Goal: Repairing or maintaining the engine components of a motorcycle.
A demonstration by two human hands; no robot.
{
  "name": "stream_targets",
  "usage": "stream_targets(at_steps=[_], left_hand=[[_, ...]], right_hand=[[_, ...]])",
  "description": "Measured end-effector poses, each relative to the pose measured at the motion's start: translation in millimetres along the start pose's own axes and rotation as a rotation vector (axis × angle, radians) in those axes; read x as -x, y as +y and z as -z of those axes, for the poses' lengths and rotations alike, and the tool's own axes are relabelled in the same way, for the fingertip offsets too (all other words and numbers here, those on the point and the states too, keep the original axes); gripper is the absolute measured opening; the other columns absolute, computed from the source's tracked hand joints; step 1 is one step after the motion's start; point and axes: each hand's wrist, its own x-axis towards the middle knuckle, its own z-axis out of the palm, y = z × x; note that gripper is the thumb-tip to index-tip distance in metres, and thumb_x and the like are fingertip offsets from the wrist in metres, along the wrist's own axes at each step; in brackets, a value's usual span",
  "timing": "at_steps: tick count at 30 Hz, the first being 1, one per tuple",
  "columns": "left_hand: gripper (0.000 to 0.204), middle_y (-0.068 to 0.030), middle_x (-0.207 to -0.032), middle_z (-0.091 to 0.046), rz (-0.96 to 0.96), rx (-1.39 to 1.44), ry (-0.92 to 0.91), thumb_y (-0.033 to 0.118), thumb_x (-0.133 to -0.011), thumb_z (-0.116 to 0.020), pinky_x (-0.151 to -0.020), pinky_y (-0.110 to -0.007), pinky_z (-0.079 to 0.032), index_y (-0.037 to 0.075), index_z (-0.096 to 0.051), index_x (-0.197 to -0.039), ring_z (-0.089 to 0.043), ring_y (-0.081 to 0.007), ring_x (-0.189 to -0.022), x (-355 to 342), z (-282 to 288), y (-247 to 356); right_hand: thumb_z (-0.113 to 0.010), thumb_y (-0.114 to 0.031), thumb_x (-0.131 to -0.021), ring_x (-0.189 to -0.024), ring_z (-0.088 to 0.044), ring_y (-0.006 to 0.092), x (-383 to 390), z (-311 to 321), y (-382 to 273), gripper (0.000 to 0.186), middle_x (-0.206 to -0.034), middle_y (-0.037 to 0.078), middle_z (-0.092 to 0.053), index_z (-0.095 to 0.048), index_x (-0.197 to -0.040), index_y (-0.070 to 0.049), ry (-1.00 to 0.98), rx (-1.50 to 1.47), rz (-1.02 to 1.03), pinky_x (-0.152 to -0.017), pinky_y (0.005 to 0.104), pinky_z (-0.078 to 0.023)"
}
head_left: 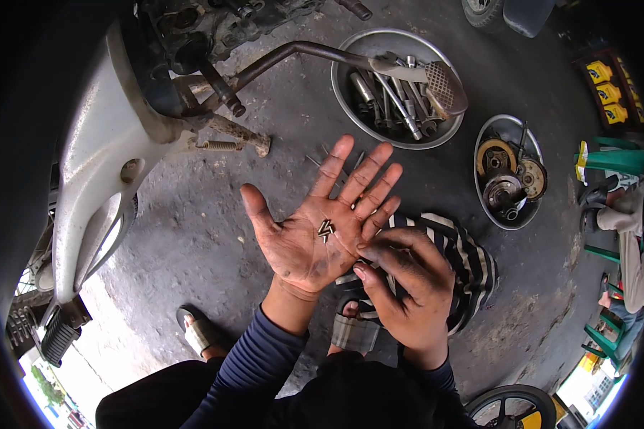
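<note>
Grey floor (186, 222) lies below the small metal pieces (325, 230); under them the left hand (300, 247) spreads palm up, ungripping; right of them the right hand (411, 282) curls, any hold unclear.

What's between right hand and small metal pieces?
Only bare palm of the left hand shows between the right hand and the small metal pieces, in the head view.

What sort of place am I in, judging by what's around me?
Most likely a motorcycle repair workshop. A motorbike stands at your left, a metal basin on the floor holds tools, and a smaller basin holds round, dirty mechanical parts.
</note>
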Motion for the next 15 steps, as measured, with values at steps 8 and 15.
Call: stream_targets(at_steps=[8, 15], left_hand=[[0.114, -0.0308, -0.159, 0.001, 0.097, -0.019, 0.016, 0.085, -0.079, -0.042, -0.12, -0.056, -0.007, 0.007, -0.013, -0.156, -0.001, -0.046, -0.148, -3, -1, -31], [0.115, -0.0313, -0.159, -0.001, 0.132, -0.011, 0.018, 0.088, -0.078, -0.037, -0.119, -0.056, -0.01, 0.006, -0.014, -0.156, -0.002, -0.045, -0.148, -1, 1, -38]], right_hand=[[-0.075, -0.001, -0.069, -0.079, -0.055, 0.0206, 2, 12, 7, 0.025, -0.096, 0.007, -0.057, -0.073, -0.094, -0.004, -0.026, 0.222, 0.088, -0.065, 0.0332, -0.045], [-0.072, -0.005, -0.068, -0.083, -0.054, 0.0249, -3, 15, 11, 0.024, -0.097, 0.005, -0.056, -0.068, -0.091, -0.005, -0.065, 0.416, 0.106, -0.074, 0.0392, -0.044]])
